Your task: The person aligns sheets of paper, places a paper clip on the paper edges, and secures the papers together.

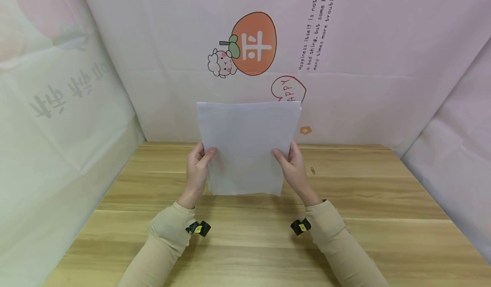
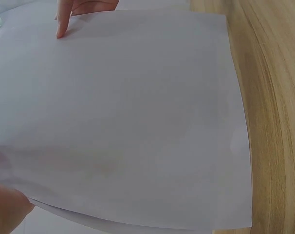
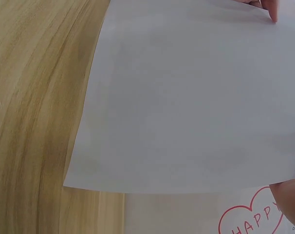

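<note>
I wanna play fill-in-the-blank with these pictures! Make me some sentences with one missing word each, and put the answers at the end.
1. The left hand and the right hand hold white sheets of ____.
2. Of the two hands, the one nearer the paper clip on the wooden table is the ____ one.
3. Inside the red heart on the printed backdrop is the word ____.

Missing words: paper; right; HAPPY.

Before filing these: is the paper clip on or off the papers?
Off: the paper clip lies on the table, apart from the papers.
</note>
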Demonstrator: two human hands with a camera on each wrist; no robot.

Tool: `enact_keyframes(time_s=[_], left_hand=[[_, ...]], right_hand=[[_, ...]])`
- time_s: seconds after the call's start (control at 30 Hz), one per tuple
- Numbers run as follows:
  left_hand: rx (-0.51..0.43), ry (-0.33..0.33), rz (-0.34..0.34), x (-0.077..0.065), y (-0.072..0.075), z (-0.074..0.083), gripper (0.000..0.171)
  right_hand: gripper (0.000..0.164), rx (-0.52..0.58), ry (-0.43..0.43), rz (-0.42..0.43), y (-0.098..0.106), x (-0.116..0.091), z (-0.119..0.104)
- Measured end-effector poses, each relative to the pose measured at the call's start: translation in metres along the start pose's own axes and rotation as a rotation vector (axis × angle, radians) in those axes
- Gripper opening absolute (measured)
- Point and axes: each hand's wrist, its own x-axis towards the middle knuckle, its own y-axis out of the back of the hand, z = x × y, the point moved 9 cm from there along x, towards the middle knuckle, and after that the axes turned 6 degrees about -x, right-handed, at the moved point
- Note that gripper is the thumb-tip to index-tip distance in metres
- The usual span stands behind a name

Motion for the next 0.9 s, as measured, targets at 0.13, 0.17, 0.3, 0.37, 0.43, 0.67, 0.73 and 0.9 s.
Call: enact_keyframes(time_s=[0.13, 0.17, 0.3, 0.37, 0.43, 0.67, 0.73, 0.9], left_hand=[[-0.001, 0.004, -0.002, -0.0006, -0.0001, -0.0006, 0.034], [-0.002, 0.002, -0.006, -0.0008, -0.0003, -0.0006, 0.034], [-0.009, -0.005, -0.014, -0.001, -0.0005, -0.0012, 0.033], [-0.01, -0.007, -0.015, -0.0011, -0.0005, -0.0014, 0.034], [-0.008, -0.006, -0.019, -0.0013, -0.0005, -0.0017, 0.034], [-0.004, -0.015, -0.045, -0.0015, -0.0017, -0.0031, 0.034], [-0.004, -0.012, -0.045, -0.0014, -0.0017, -0.0043, 0.034], [-0.006, 0.006, -0.04, -0.0013, -0.0004, -0.0077, 0.033]], right_hand=[[0.039, 0.004, -0.008, 0.0, 0.0001, -0.0001, 0.0013], [0.039, 0.008, -0.009, 0.0, 0.0001, -0.0001, 0.0019], [0.039, 0.023, -0.007, -0.003, 0.0004, -0.0008, 0.0026], [0.039, 0.027, -0.007, -0.006, 0.0005, -0.0012, 0.0023], [0.04, 0.027, -0.006, -0.01, 0.0004, -0.0011, 0.0024], [0.043, 0.028, -0.004, -0.01, 0.0011, -0.0011, 0.0049], [0.044, 0.036, -0.01, -0.012, 0.0012, -0.0018, 0.0056], [0.047, 0.051, -0.033, -0.014, 0.0017, -0.0038, 0.0092]])
